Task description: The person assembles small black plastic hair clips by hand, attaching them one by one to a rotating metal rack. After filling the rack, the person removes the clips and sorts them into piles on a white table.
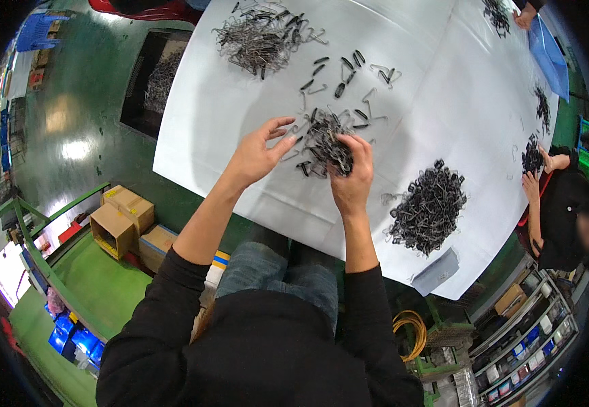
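Over the white tabletop, I have the left hand spread, empty, and the right hand curled round dark hooks, presumably to bunch them.

White table, dark clip piles, flat grey piece

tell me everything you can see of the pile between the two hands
The pile is a loose tangle of thin, bent, metallic-looking wire pieces and black parts. It lies on the white tabletop, toward the person's side, with stray pieces scattered around it. The right hand curls against its right side, hiding some of it; the left hand is open at its left, contact unclear.
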A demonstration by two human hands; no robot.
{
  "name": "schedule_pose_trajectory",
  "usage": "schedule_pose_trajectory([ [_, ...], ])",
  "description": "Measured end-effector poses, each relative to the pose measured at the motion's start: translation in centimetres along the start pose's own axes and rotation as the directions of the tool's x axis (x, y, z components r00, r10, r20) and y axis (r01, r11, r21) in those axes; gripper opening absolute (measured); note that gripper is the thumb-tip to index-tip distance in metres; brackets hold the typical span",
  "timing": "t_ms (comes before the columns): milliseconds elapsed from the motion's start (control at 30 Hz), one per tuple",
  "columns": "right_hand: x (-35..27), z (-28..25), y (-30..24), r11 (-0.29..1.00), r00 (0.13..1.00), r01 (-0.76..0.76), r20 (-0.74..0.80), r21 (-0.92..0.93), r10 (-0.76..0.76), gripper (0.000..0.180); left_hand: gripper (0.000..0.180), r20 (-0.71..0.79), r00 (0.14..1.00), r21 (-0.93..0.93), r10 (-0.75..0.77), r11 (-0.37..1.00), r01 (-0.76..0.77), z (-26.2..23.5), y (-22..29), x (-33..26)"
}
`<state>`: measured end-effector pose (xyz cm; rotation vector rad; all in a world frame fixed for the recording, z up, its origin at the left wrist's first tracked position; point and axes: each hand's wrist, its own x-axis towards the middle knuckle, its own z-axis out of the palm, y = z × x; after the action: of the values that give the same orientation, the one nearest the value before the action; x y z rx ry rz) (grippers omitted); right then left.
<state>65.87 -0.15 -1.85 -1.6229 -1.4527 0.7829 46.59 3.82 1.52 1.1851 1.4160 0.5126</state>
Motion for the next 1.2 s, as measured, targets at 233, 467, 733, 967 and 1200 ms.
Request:
schedule_pose_trajectory([
  [233, -0.3, 0.1, -0.1, 0.995, 0.994, -0.094, -0.056, -0.021, 0.093, 0.046, 0.024, -0.107, 0.952, 0.292, 0.288, 0.924, -0.247, -1.0, -3.2, 8.6],
  [467, 0.1, -1.2, 0.6, 0.968, 0.96, -0.204, 0.162, -0.15, 0.227, 0.059, 0.021, 0.01, 0.749, 0.458, 0.662, 0.663, -0.592, 3.6, 1.5, 20.1],
  [733, 13.7, -3.5, 5.4, 0.863, 0.905, -0.42, -0.051, -0.28, 0.423, 0.028, 0.017, 0.266, 0.826, 0.655, 0.497, 0.535, -0.533, 6.1, 3.8, 24.8],
  [967, 20.6, -1.3, 9.2, 0.714, 0.887, -0.449, -0.169, -0.537, 0.43, 0.021, 0.016, 0.209, 0.915, 0.368, 0.345, 0.839, -0.401, 3.8, 3.7, 24.6],
  [1200, 18.9, -6.5, 9.7, 0.895, 0.902, -0.431, 0.033, 0.118, 0.43, 0.021, 0.019, 0.303, 0.928, 0.056, 0.216, 0.968, -0.244, 2.7, 3.9, 24.0],
])
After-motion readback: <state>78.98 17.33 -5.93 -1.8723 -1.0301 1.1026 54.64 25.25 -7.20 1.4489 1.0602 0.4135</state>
